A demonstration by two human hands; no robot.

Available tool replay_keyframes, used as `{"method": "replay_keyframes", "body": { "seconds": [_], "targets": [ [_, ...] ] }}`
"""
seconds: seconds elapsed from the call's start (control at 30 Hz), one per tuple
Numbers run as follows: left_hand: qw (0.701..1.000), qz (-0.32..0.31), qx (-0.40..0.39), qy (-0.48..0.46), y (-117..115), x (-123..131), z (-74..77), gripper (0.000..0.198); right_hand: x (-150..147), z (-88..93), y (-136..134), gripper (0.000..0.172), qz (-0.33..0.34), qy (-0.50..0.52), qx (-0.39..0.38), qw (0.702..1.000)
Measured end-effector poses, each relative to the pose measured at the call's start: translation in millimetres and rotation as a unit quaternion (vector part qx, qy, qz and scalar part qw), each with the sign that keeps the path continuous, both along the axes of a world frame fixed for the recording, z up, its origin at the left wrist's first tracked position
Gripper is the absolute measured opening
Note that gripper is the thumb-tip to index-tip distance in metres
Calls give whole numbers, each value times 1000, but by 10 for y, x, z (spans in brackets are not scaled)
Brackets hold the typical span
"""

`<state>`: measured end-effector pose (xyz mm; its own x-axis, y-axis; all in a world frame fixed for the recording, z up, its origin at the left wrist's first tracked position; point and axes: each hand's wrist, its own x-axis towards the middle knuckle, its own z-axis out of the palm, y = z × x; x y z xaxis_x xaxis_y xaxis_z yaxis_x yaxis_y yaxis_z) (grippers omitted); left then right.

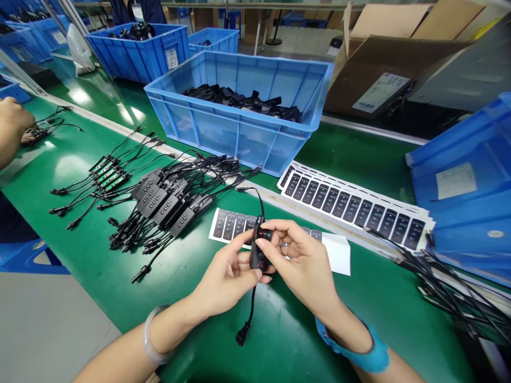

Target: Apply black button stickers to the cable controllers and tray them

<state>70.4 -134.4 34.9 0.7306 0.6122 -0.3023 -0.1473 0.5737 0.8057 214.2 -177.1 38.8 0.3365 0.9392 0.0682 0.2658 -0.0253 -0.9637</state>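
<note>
Between my two hands is a small black cable controller (260, 258) with red and white marks on its face. My left hand (223, 276) grips its left side and lower end. My right hand (305, 260) presses a black label onto its upper face with thumb and fingers. One cable runs up from the controller; another hangs down to a black plug (241, 335). Behind my hands lies a partly used sheet of black labels (233, 224), its white backing (337, 254) bare at the right. To the left is a pile of black controllers with cables (163, 205).
A blue bin (235, 125) of black housings stands behind the pile. Label sheets (355, 205) lie at right, near black cables (451, 287) and another blue bin (467, 186). Green circuit boards (107, 174) lie left; a co-worker's hand (14, 125) is at far left. A cardboard box (391, 69) stands behind.
</note>
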Motion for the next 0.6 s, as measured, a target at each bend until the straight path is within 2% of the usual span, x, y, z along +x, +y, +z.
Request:
{"method": "replay_keyframes", "body": {
  "seconds": [0.07, 0.13, 0.23, 0.3, 0.37, 0.47, 0.53, 0.6],
  "targets": [
    [1000, 4, 13, 9, -5, -4, -1, 70, -2, -11, -2, 16, -4, -7, 3, 1000],
    [1000, 12, 14, 14, -7, -7, -14, 69, 18, -22, 9, 24, -11, -20, 3, 1000],
    [1000, 15, -6, 13, -1, -2, -34, 69, 89, -28, 49, 59, -33, -40, 2, 999],
    [1000, 4, -16, 8, 11, 6, -32, 65, 136, -17, 73, 72, -36, -35, -12, 999],
    [1000, -13, -12, 4, 29, 14, -19, 53, 154, 5, 83, 74, -1, -11, -56, 998],
    [999, -45, -2, 1, 56, 20, -2, 42, 122, 31, 78, 72, 92, 44, -122, 987],
    [999, -54, 2, 7, 66, 23, -3, 38, 85, 27, 78, 57, 113, 63, -115, 985],
    [998, -52, 9, 19, 66, 26, -15, 34, 61, 3, 87, 38, 97, 70, -87, 989]
  ]
}}
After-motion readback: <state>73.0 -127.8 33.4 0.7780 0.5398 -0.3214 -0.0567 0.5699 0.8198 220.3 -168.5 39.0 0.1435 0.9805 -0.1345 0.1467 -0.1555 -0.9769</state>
